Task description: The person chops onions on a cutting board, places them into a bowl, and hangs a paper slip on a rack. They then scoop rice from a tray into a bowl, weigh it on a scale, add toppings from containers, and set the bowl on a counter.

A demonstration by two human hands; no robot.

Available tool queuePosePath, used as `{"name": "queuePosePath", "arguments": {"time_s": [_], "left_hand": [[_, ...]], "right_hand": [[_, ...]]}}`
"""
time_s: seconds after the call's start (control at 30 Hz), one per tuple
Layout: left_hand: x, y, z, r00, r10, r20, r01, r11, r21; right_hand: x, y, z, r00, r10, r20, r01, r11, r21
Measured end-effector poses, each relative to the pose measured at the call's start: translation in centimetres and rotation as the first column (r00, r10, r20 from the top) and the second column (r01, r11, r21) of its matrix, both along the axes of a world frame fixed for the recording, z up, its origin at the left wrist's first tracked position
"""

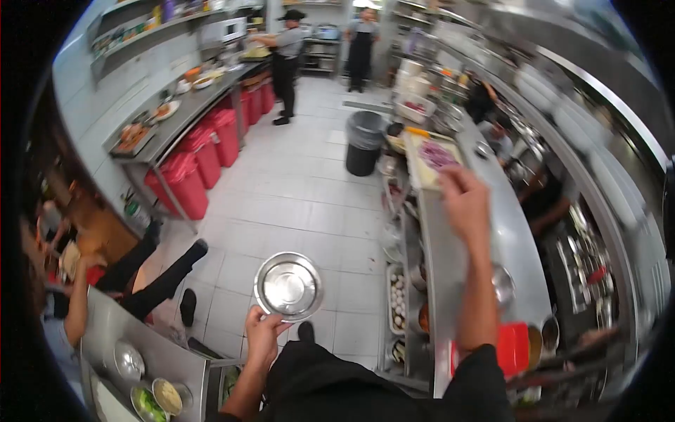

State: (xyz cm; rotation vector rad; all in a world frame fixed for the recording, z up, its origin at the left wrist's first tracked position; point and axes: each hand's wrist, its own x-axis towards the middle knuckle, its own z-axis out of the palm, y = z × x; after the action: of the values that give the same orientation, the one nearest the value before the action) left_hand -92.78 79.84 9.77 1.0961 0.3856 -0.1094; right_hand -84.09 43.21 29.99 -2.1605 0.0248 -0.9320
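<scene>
My left hand [265, 334] grips the rim of a round metal bowl [288, 287], which looks empty and is held over the tiled floor. On the right, my right hand [465, 200] is raised above the steel counter [517, 243], by the near edge of a white cutting board [420, 167]. Its fingers are bent and pinched together; whatever may be between them is too small to make out. Chopped purple pieces [437, 152] lie on the board beyond the fingertips. An orange-handled tool [417, 131] rests at the board's far end.
A black bin [363, 151] stands left of the counter. Red bins [184, 179] line the left table. Two people [287, 60] stand at the back; another sits at left, legs stretched out. A red container [513, 348] is near my right elbow.
</scene>
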Motion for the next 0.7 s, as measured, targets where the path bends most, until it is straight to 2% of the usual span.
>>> {"name": "queuePosePath", "arguments": {"time_s": [0.03,0.07,0.13,0.2,0.27,0.33,0.4,0.47,0.53,0.6,0.67,0.7], "left_hand": [[2.2,0.0,-0.5,1.0,0.009,0.001,-0.009,1.0,-0.008],[4.4,-0.2,-0.6,1.0,0.009,0.001,-0.009,1.0,-0.019],[8.6,-0.5,-0.4,1.0,0.001,-0.009,-0.002,0.999,-0.039],[13.6,-1.2,-0.5,0.999,-0.035,-0.004,0.035,0.998,-0.052],[18.4,-2.6,-0.1,0.996,-0.079,0.03,0.08,0.996,-0.034],[23.5,-4.1,0.6,0.988,-0.138,0.075,0.138,0.99,-0.001],[27.6,-5.9,1.3,0.979,-0.176,0.106,0.181,0.983,-0.039],[31.8,-8.0,1.9,0.966,-0.213,0.145,0.222,0.974,-0.052],[36.1,-10.2,2.4,0.954,-0.25,0.165,0.262,0.964,-0.055],[39.6,-12.9,2.8,0.946,-0.27,0.18,0.281,0.959,-0.043],[42.7,-15.3,2.7,0.94,-0.292,0.179,0.306,0.95,-0.057],[43.9,-16.6,2.8,0.936,-0.302,0.182,0.318,0.946,-0.064]], "right_hand": [[3.9,-1.4,1.2,0.991,0.059,0.121,-0.06,0.998,0.009],[6.6,-2.0,3.8,0.999,0.008,0.051,-0.009,1.0,0.022],[13.0,-6.7,6.6,0.979,-0.148,0.142,0.175,0.962,-0.21],[16.3,-9.5,11.0,0.945,-0.268,0.187,0.318,0.885,-0.34],[19.5,-15.6,14.8,0.87,-0.371,0.325,0.487,0.752,-0.444],[20.3,-20.4,19.0,0.751,-0.573,0.33,0.652,0.56,-0.512],[20.7,-26.4,23.2,0.598,-0.746,0.294,0.747,0.385,-0.542],[20.9,-31.9,26.0,0.37,-0.797,0.478,0.846,0.078,-0.527],[20.9,-35.7,28.7,0.13,-0.857,0.499,0.848,-0.165,-0.504],[21.4,-44.3,30.8,-0.048,-0.745,0.665,0.874,-0.354,-0.334],[22.1,-46.9,30.6,-0.046,-0.789,0.612,0.912,-0.284,-0.298],[22.0,-47.7,30.7,0.051,-0.872,0.487,0.937,-0.126,-0.325]]}}
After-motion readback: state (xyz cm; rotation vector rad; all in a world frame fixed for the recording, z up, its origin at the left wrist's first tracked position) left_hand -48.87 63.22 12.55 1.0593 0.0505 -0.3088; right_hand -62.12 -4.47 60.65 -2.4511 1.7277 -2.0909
